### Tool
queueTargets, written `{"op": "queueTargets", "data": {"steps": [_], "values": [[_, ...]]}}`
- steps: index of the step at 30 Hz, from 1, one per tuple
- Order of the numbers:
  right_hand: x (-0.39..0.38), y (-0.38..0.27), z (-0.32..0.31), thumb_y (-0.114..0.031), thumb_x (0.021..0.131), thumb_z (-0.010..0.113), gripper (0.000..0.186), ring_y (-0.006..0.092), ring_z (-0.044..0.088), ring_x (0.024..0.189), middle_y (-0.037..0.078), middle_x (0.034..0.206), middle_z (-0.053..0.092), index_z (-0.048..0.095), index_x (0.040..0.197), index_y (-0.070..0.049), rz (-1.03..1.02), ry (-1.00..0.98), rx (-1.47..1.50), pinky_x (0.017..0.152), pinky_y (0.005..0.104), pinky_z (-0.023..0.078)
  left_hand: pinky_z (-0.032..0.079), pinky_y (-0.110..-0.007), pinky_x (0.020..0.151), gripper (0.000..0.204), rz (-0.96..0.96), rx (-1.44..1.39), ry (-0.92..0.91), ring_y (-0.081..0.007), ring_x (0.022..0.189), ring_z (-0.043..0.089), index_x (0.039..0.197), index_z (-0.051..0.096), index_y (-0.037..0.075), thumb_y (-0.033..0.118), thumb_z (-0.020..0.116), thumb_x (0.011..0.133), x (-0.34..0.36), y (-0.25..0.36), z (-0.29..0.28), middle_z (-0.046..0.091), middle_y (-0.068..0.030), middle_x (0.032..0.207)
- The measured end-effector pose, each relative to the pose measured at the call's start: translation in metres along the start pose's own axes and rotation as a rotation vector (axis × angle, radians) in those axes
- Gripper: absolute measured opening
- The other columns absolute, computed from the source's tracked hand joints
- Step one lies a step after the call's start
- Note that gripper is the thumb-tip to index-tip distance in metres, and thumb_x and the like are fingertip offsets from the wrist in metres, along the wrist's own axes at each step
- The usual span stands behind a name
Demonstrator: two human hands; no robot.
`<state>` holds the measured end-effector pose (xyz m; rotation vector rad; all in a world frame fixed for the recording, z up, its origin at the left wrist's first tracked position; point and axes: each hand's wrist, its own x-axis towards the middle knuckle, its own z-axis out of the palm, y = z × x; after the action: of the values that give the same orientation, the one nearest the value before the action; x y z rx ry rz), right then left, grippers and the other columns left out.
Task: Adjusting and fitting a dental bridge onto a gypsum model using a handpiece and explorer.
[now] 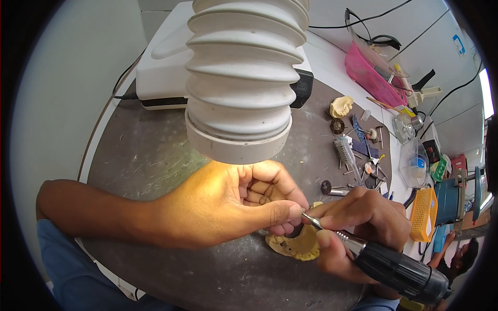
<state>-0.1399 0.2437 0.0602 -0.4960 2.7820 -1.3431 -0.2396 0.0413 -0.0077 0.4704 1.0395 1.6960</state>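
My right hand (363,217) grips a black and silver rotary handpiece (399,267) like a pen, its slim metal tip pointing left. My left hand (223,205) is closed in a pinch between thumb and index finger, right at the handpiece's tip; whatever small thing it holds is hidden by the fingers. Below the two hands a yellowish plaster dental model (301,246) with a row of teeth lies on the dark work surface, partly covered by my fingers. A wide white ribbed suction hose (241,78) hangs just above my left hand, and light falls on that hand.
On the right lie another plaster model (341,106), a bristle brush (344,151), several small burs and a round black brush wheel (337,126). Beyond are a pink basket (371,78), a glass jar (403,128) and a yellow basket (424,214). A white machine (166,62) stands behind; another person (459,256) is at far right.
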Motion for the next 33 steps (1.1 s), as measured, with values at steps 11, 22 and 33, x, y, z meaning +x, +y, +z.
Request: {"op": "queueTargets", "data": {"steps": [11, 22, 33], "values": [[-0.006, -0.006, 0.007, 0.0, 0.083, 0.073, 0.021, 0.0285, 0.074, 0.083, 0.016, 0.08, 0.066, 0.054, 0.092, -0.001, 0.033, 0.083, -0.03, 0.07, 0.0355, 0.059, 0.055, -0.024, 0.083, 0.017, 0.005, 0.004, -0.016, -0.0106, 0.09, 0.067, 0.109, 0.063, -0.004, 0.009, 0.063, 0.098, -0.001, 0.001, 0.002, 0.069, -0.01, 0.099], [-0.001, -0.004, -0.002, 0.0, 0.082, 0.074, 0.022, 0.0292, 0.074, 0.082, 0.016, 0.079, 0.066, 0.054, 0.091, 0.0, 0.019, 0.001, -0.036, 0.069, 0.0355, 0.059, 0.056, -0.025, 0.083, 0.017, 0.012, 0.027, -0.014, -0.0114, 0.09, 0.067, 0.108, 0.062, -0.004, 0.01, 0.063, 0.098, 0.001, 0.001, 0.0, 0.069, -0.0101, 0.098], [-0.015, -0.007, 0.011, -0.016, 0.089, 0.066, 0.024, 0.0229, 0.067, 0.074, 0.012, 0.077, 0.055, 0.048, 0.094, -0.001, 0.117, 0.364, 0.328, 0.079, 0.0394, 0.058, 0.055, -0.029, 0.091, 0.018, 0.044, -0.009, 0.032, -0.0162, 0.102, 0.066, 0.115, 0.058, -0.002, 0.009, 0.058, 0.1, -0.002, 0.004, 0.003, 0.066, -0.012, 0.109]]}}
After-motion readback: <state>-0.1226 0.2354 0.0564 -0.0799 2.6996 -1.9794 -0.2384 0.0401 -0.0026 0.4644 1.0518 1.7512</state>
